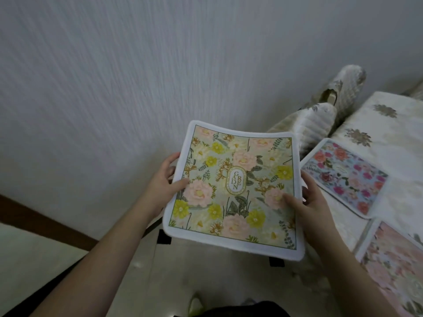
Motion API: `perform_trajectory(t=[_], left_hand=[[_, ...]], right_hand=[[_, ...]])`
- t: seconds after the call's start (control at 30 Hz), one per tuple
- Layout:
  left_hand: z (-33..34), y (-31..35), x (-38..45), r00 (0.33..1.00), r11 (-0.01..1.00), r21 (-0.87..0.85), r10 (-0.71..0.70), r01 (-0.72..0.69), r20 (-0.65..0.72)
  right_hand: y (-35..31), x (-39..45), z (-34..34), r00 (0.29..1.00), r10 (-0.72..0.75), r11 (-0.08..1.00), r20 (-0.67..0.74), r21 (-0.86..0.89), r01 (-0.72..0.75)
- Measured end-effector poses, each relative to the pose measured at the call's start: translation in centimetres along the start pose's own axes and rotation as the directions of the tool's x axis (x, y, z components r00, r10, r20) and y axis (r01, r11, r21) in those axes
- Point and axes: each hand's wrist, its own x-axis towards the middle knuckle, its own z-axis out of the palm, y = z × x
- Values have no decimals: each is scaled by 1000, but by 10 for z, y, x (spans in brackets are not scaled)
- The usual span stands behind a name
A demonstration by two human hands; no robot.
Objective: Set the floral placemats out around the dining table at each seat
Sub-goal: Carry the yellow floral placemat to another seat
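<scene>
A person holds a green floral placemat [233, 191] level in the air, left hand [163, 179] and right hand [306, 200] each pinching a side edge (thumbs on top), likely to lay it flat. Two placemats, one blue [345, 177] and one pink [393, 266], lie on the worktop [389, 133].

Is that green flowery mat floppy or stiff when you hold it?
Probably soft and bendy: the green placemat bows between the left hand and right hand, its top edge curving. It likely feels light, since thumbs and fingers at the edges hold it up. Its fuzzy white border suggests it won't slip easily.
</scene>
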Motion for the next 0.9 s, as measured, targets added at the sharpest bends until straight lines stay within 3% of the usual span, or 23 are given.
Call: perform_trajectory(t=[0.27,0.57,0.9], left_hand=[[-9,-2,36,1000,998,-62,12,-13,-8],[12,6,133,997,997,-39,-69,70,21],[37,48,222,998,998,-35,-51,52,26]], right_hand=[[-2,41,15,1000,-23,999,2,-49,23],[7,122,8,1000,22,1000,8,14,-22],[-10,207,-8,999,48,993,3,109,-48]])
